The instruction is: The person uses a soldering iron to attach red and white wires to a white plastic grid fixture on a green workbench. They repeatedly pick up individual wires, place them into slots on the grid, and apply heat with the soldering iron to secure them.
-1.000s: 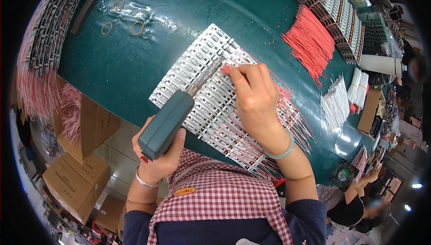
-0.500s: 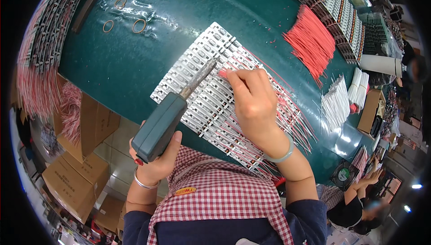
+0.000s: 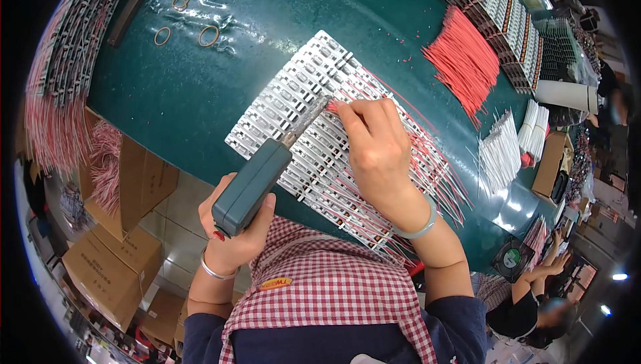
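Head view. Your left hand (image 3: 234,244) is closed round the handle of a dark green gun-shaped tool (image 3: 252,187), thumb along the near side; the far fingers are hidden behind the body. The tool's metal tip (image 3: 308,118) slants up and right from those fingers, lies over the white panel (image 3: 277,107), and ends just beside your right fingertips. Whether the tip touches the panel cannot be determined.

Your right hand (image 3: 379,154) is pinched, thumb and forefinger drawn together with no gap observed, gripping a small bunch of red wires (image 3: 332,106). Their short ends protrude left of the fingertips. The exact count cannot be told.

The panel, made up of rows of small boards, lies on the green table (image 3: 200,107) directly below your right fingers and extends to their left and right. Left of the fingertips its rows show bare; below and right of them, attached wires (image 3: 437,164) in red and white trail off its edge.

Well right of your right fingers, and further up, is a pile of loose red wires (image 3: 462,60); right of the same fingers, about level with them, is a pile of white wires (image 3: 499,157). Three rubber bands (image 3: 208,36) lie well apart, above your left fingers.
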Motion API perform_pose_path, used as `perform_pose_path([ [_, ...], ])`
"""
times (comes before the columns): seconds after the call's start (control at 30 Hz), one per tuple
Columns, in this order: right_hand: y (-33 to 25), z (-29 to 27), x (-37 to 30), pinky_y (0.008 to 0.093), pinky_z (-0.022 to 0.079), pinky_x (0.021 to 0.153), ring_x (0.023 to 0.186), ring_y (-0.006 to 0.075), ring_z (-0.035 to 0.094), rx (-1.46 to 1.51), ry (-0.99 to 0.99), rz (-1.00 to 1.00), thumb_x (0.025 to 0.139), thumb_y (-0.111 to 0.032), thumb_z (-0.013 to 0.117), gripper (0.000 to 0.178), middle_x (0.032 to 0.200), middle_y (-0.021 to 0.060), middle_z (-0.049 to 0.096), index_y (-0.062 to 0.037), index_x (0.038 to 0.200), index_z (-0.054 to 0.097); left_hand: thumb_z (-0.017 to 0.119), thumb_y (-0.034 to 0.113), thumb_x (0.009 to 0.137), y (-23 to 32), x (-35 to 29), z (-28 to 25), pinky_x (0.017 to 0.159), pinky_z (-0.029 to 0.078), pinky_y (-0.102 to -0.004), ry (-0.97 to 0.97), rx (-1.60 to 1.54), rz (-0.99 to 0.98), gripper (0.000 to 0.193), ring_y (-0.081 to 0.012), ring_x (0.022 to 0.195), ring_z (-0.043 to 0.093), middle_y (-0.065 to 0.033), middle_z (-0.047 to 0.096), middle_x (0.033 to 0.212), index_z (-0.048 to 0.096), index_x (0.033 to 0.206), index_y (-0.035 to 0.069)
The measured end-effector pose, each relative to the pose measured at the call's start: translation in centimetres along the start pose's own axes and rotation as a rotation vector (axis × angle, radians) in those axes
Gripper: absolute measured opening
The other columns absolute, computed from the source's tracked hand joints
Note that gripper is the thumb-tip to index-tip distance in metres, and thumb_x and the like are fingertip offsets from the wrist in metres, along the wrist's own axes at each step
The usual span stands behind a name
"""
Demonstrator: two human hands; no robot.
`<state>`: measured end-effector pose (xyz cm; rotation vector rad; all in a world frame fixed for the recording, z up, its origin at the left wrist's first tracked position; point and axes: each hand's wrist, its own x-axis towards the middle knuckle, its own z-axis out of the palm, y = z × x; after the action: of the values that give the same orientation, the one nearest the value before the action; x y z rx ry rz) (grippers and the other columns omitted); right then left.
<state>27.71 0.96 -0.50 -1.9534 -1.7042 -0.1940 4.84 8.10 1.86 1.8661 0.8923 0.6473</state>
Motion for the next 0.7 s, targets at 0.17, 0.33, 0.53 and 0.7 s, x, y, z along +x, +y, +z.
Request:
perform_pose_path([
  [0.17, -0.1, -0.1, 0.2, 0.0349, 0.048, 0.06, 0.082, 0.026, 0.056, -0.013, -0.007, 0.0, 0.078, 0.0, 0.068, 0.022, 0.089, 0.0119, 0.059, 0.0076, 0.099, 0.068, 0.075, -0.004, 0.075, -0.2, -0.4, -0.2, 0.062, 0.052, -0.0278, -0.015, 0.019, -0.02, 0.023, -0.0199, 0.069, 0.066, -0.0127, 0.069, 0.089, 0.071, 0.097, -0.005],
  [0.33, -0.3, 0.0, 0.2, 0.0348, 0.048, 0.061, 0.082, 0.0261, 0.057, -0.032, -0.005, -0.001, 0.079, 0.0, 0.069, 0.021, 0.089, 0.0118, 0.059, 0.0072, 0.098, 0.068, 0.078, -0.002, 0.075, -1.0, -1.5, -0.4, 0.065, 0.055, -0.0292, 0.061, -0.022, -0.029, 0.027, -0.023, 0.074, 0.07, -0.016, 0.071, 0.092, 0.072, 0.101, -0.005],
  [0.53, -0.3, 0.0, 0.1, 0.0346, 0.049, 0.062, 0.083, 0.0259, 0.057, -0.016, 0.007, -0.008, 0.076, 0.0, 0.069, 0.025, 0.091, 0.0121, 0.06, 0.0071, 0.1, 0.068, 0.08, 0.002, 0.078, -1.2, -1.9, -0.7, 0.068, 0.055, -0.0297, 0.116, -0.049, 0.012, 0.031, -0.0232, 0.076, 0.071, -0.017, 0.072, 0.094, 0.072, 0.107, -0.005],
  [0.7, -1.1, -0.4, -0.3, 0.0346, 0.05, 0.061, 0.082, 0.0259, 0.057, 0.023, 0.029, -0.016, 0.073, 0.002, 0.069, 0.031, 0.093, 0.0123, 0.061, 0.0074, 0.104, 0.068, 0.08, 0.001, 0.078, -1.0, -2.2, -1.1, 0.07, 0.055, -0.0294, 0.087, -0.011, -0.034, 0.031, -0.0226, 0.078, 0.071, -0.0161, 0.072, 0.096, 0.072, 0.107, -0.005],
])
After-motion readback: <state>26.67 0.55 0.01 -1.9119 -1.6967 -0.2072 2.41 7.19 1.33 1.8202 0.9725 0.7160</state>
